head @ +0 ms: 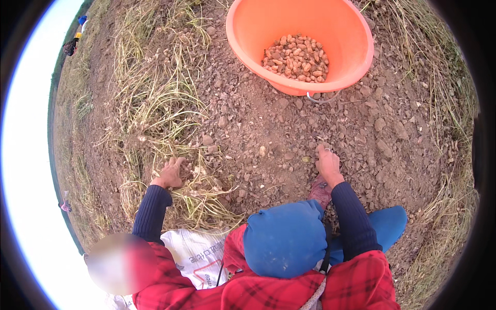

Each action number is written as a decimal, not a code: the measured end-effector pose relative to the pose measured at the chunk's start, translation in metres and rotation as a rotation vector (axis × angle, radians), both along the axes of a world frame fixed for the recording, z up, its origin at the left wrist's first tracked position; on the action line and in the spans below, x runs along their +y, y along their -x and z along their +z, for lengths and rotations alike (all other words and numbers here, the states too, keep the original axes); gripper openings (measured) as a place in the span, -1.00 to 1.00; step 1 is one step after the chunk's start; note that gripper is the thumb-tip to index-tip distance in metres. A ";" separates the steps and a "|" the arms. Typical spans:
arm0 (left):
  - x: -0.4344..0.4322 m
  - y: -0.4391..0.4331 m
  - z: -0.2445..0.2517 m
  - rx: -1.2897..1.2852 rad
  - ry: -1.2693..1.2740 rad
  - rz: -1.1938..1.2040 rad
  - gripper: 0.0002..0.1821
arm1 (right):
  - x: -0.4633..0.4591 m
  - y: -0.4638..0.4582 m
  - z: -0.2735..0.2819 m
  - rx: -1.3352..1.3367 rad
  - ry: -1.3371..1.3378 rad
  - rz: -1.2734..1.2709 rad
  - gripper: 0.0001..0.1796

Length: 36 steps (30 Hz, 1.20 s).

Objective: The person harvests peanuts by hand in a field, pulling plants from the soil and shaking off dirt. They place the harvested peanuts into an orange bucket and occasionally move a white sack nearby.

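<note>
My left hand (170, 173) lies on the pulled peanut plants (201, 193) at the left, its fingers spread over the dry stems. Farther right, my right hand (328, 162) reaches down to the bare soil, knuckles up and fingers bent. A ring shows on one finger. Its fingertips are partly hidden, so whether they pinch anything small cannot be made out. A single peanut (262, 150) lies on the soil between the hands. Beyond them stands an orange plastic tub (248, 50) with a wire handle, its bottom covered by a heap of unshelled peanuts (296, 58).
A white woven sack (193, 252) bearing print lies beside my left knee. More plants form a row (155, 93) at the left and another (438, 69) at the right. Clods and stones (381, 124) litter the soil. Other people (71, 42) are far off at the left.
</note>
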State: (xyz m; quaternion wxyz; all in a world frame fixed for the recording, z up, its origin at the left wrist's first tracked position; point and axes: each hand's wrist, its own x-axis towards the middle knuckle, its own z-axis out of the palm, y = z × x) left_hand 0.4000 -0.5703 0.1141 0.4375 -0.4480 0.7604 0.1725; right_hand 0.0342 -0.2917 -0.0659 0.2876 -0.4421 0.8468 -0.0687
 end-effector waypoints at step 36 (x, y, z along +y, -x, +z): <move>0.055 0.303 0.088 1.680 0.679 0.123 -0.54 | -0.127 0.076 0.285 -1.318 0.907 -0.707 -0.62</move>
